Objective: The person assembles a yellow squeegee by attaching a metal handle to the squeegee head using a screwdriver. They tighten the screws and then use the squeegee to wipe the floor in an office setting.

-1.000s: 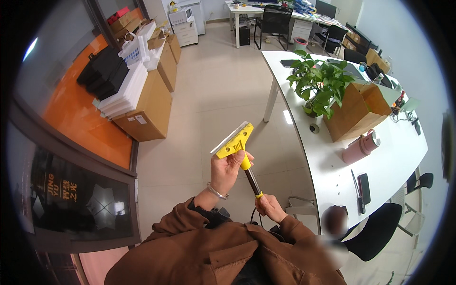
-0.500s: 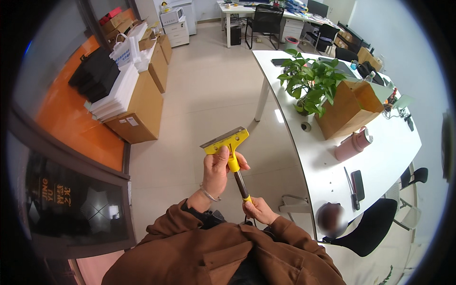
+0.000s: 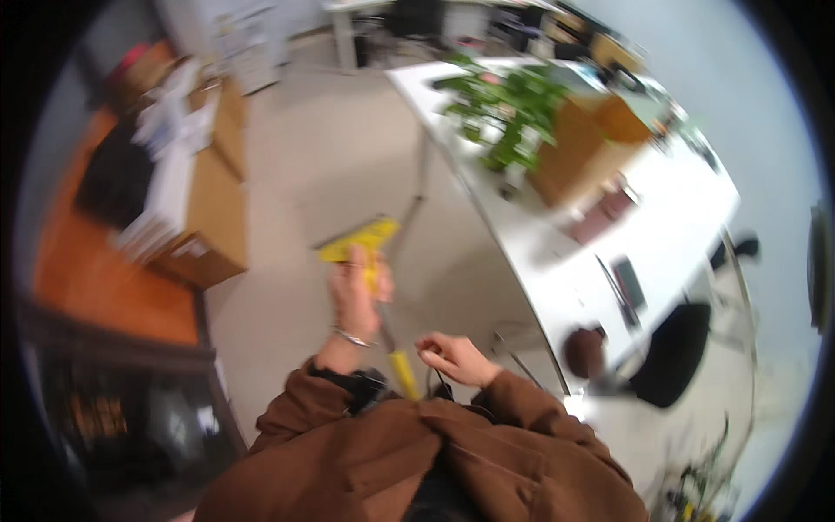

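A yellow scraper (image 3: 365,239) with a wide blade head and a dark shaft is in front of me, blurred by motion. My left hand (image 3: 357,296) is closed round it just under the head, the thumb lying against the yellow part. From there the shaft slants down to a yellow handle end (image 3: 404,374) close to my jacket. My right hand (image 3: 458,358) is apart from the handle, a little to its right, with loosely bent fingers and nothing seen in them. A thin dark cord (image 3: 439,378) hangs just below that hand.
To the right, a white table (image 3: 513,252) bears a leafy plant (image 3: 513,104), a brown paper bag (image 3: 578,148), a pink bottle (image 3: 604,216), a phone (image 3: 627,283) and a dark knife-like tool (image 3: 622,300). A black chair (image 3: 671,357) stands beside it. Cardboard boxes (image 3: 209,230) line the left.
My right hand has let go of the scraper's handle and is now beside it. The scraper stays in my left hand. The whole view has shifted, with the table and boxes further left.
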A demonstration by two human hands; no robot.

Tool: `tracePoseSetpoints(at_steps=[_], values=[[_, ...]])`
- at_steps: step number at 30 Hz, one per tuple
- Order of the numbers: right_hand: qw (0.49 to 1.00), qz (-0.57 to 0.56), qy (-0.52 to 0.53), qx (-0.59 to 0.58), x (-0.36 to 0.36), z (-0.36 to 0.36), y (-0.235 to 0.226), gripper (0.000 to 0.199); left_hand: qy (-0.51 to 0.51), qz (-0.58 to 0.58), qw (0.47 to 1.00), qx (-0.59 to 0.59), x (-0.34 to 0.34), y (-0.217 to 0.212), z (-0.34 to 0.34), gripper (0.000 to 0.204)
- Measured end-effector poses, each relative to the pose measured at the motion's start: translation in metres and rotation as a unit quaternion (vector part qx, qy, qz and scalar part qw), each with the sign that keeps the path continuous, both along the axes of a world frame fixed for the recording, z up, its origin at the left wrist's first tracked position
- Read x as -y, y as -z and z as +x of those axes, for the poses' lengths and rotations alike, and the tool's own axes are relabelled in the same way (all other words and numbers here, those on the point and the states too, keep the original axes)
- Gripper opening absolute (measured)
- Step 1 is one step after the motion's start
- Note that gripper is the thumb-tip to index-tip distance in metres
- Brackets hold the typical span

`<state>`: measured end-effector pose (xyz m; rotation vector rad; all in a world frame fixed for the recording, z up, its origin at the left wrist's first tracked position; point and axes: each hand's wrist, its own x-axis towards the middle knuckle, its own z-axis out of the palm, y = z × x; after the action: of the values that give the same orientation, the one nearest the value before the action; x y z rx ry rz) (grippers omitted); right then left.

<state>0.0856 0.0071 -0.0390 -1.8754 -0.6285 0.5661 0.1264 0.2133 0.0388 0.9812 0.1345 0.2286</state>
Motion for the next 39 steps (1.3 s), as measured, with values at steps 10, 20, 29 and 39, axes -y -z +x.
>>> tracePoseSetpoints(at_steps=[10, 20, 29, 39], values=[[0.79, -0.258, 0.524, 0.183, 0.212, -0.009, -0.021, 0.012, 0.035, 0.35, 0.934, 0.057, 0.023, 0.046, 0.042, 0.04], [0.756, -0.43, 0.483, 0.102, 0.265, 0.068, 0.049, 0.019, 0.298, 0.4, 0.867, -0.007, 0.11, 0.069, 0.02, 0.047], [0.781, -0.392, 0.481, 0.068, 0.266, 0.076, 0.05, 0.016, 0.341, 0.438, 0.832, 0.005, 0.172, 0.068, 0.019, 0.042], [0.858, 0.056, 0.45, 0.24, 0.178, 0.042, -0.059, 0.011, 0.426, 0.335, 0.84, 0.007, 0.209, 0.046, 0.071, 0.025]])
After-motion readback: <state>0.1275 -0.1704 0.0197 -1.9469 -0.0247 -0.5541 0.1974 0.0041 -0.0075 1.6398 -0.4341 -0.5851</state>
